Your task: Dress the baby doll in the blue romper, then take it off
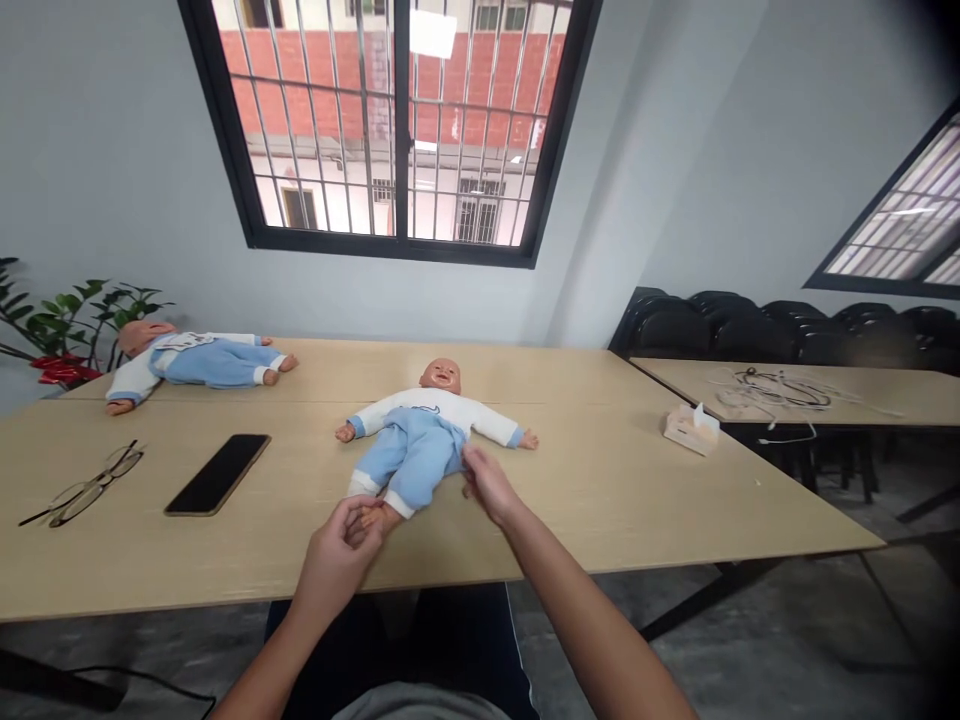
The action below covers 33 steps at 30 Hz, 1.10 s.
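Observation:
A baby doll in a white top with blue cuffs lies on its back on the table, head away from me and arms spread. Light blue trousers with white cuffs cover its legs. My left hand is closed around the doll's feet at the near end, fingers curled over the toes. At the doll's hip on the right, my right hand pinches the side of the trousers, its fingertips partly hidden by the cloth.
On the wooden table are a black phone, eyeglasses and a tissue pack. A second doll lies at the back left near a potted plant. Cables lie on another table at right.

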### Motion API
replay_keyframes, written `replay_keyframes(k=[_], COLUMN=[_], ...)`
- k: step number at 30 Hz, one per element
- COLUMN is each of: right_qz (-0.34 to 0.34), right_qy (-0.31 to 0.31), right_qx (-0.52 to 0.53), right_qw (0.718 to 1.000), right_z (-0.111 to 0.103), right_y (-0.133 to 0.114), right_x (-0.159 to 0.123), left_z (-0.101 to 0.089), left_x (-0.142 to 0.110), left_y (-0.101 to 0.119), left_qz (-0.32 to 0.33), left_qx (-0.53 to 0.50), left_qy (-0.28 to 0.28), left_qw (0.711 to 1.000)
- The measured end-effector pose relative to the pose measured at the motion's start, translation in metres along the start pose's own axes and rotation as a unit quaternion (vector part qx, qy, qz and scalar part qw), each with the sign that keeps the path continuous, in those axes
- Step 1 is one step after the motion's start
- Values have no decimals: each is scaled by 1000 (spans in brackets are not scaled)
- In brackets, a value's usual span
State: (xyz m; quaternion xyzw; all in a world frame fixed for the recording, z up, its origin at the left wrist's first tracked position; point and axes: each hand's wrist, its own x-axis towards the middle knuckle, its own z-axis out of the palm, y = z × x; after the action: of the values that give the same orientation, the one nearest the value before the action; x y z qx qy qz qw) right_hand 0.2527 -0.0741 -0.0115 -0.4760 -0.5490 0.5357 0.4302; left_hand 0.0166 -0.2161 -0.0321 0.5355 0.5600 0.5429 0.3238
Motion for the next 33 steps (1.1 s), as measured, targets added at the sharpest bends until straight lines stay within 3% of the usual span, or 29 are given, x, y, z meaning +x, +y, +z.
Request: replay_keyframes(k=[2,6,9,12,15,19,22,26,30,33], right_qz=[-38,-58,-25,-2,-6,-29,-55,-177,-233,-219], right_qy=[8,58,95,137,159,140,142,183,42,-34], right_qx=[-137,-395,-507,-550,-549,-528,-498,-426,-442,-488], right_qw=[990,915,856,824,821,837,853,868,865,844], right_z=[0,-6,-18,-32,-40,-41,-36,-18,-1,-7], right_y=[-3,-7,-13,-23,-29,-24,-19,-26,-40,-46], right_x=[0,4,15,32,45,43,32,10,-7,-14], left_z=[-4,-9,-17,-28,-33,-25,-4,39,76,73], left_x=[2,3,1,-5,-12,-21,-27,-36,-42,-28], left_y=[-2,-8,-12,-17,-19,-11,3,16,31,51], left_qz=[-15,-23,-12,19,35,79,147,258,264,205], left_qx=[-47,-85,-95,-69,-31,52,146,229,238,156], left_qy=[-1,6,21,41,55,5,-44,-70,-106,-200], left_qw=[999,996,995,997,997,996,977,936,929,945])
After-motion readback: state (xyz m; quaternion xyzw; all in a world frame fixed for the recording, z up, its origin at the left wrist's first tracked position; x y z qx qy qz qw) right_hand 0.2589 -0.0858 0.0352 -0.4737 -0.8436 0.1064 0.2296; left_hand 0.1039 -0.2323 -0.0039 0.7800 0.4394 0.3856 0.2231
